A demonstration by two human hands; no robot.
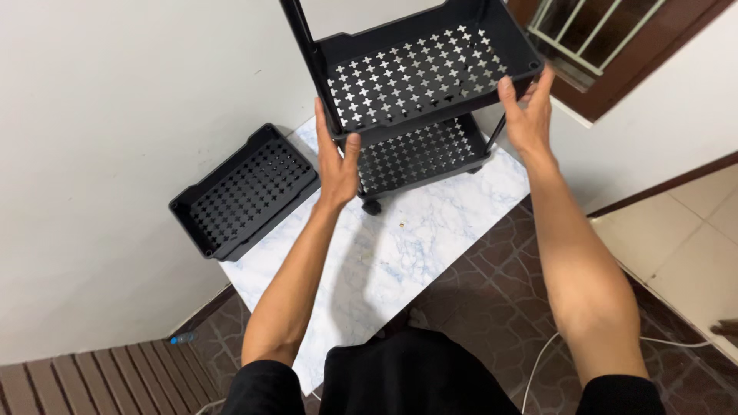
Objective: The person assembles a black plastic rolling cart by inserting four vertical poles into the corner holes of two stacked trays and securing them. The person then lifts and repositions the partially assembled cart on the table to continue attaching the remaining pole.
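Marble sheet point(400, 253); hands point(430, 138) grip cart tray point(419, 73), poles cut off.

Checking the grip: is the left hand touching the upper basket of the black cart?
Touching. The head view shows the left hand pressed against the upper basket's front corner, thumb on its rim.

white wall point(100, 115) | brown tiled floor point(492, 284) | barred window point(607, 31) | marble-patterned sheet point(400, 246)

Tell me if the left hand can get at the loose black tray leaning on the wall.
Probably yes. The left hand grips the cart's upper basket; the loose tray lies just beside it to its left, nothing between them, though the hand must let go first.
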